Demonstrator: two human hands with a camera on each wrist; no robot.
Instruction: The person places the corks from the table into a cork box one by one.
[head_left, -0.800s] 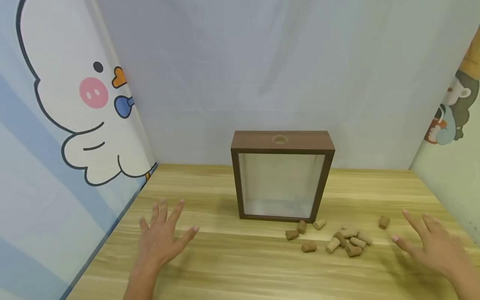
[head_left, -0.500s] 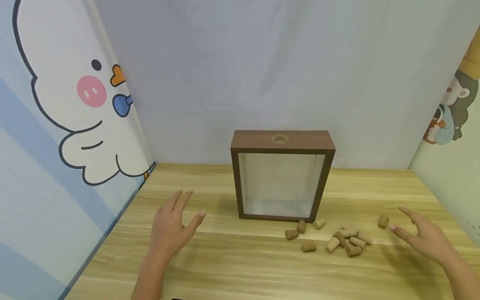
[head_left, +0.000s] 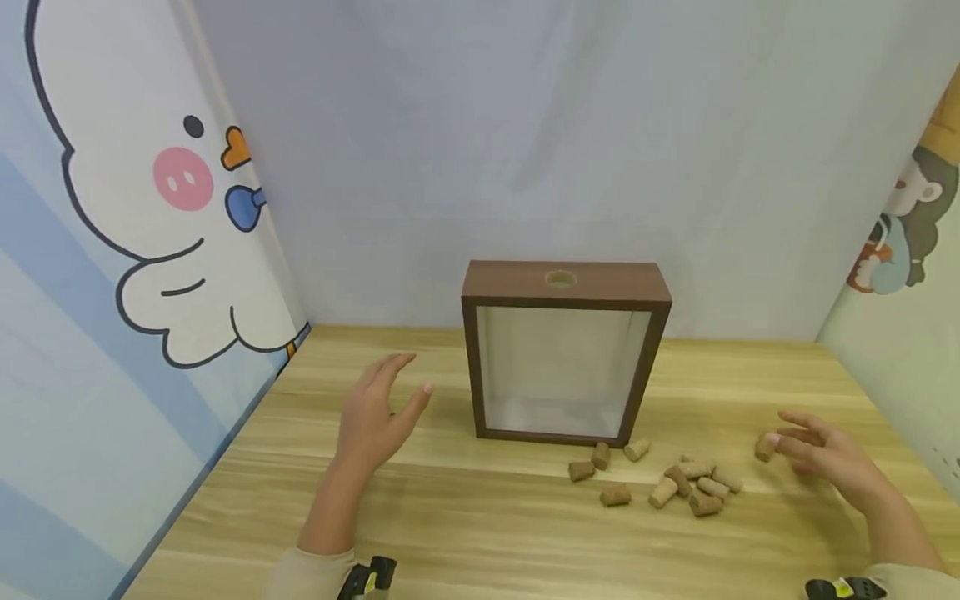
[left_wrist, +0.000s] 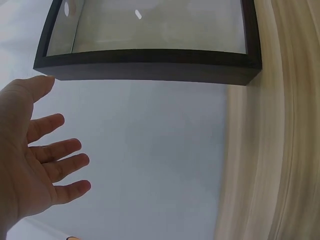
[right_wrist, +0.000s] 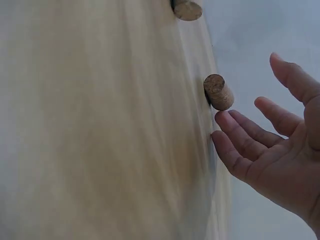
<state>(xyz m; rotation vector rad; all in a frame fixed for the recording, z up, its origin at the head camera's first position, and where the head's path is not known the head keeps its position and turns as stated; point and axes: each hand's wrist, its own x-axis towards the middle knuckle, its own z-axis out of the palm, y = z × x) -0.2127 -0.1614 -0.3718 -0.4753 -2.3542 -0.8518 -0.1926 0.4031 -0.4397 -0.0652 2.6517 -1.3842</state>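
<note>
My right hand (head_left: 836, 462) is at a lone brown cork (head_left: 764, 447) on the table's right side, with thumb and fingertips right beside it. In the right wrist view the fingers are loosely bent and spread, and the cork (right_wrist: 218, 93) stands just beyond the fingertips. My left hand (head_left: 372, 423) hovers left of a dark wooden box (head_left: 502, 281) with a clear front and a round hole in its top. From the left wrist, the thumb overlaps the box's lower corner, and the relaxed left fingers hold nothing.
A pile of several corks (head_left: 705, 504) lies right of the box. A few single corks (head_left: 616, 496) lie scattered before its front edge. A grey cloth (head_left: 375, 167) hangs behind the wooden-patterned table (head_left: 465, 533), with printed cartoon panels at both sides.
My left hand has moved right and forward, towards the box, its fingers less spread. My right hand has come left to the lone cork, fingers bending. The box and corks stay put.
</note>
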